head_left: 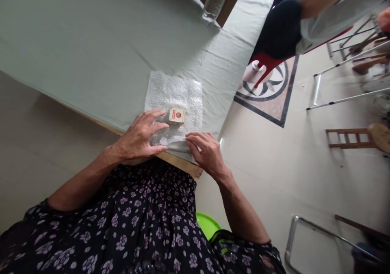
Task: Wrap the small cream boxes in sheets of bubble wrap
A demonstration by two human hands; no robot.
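A small cream box [176,115] with a red mark on its top stands on a sheet of bubble wrap [173,87], which lies flat near the table's front edge. My left hand [140,135] rests over the sheet's left side, thumb and fingers spread apart, fingertips close to the box. At the sheet's near right corner is my right hand [207,150], its fingers bent and pressed together at the edge of the wrap. The thumb sits under those fingers, so the pinched edge is partly hidden.
The table [76,42] has a pale green cloth. A clear glass [215,1] stands at the back beside a brown box [233,1]. Another person [283,26] sits on a red chair at the right. A wooden stool [350,138] and metal frames occupy the floor.
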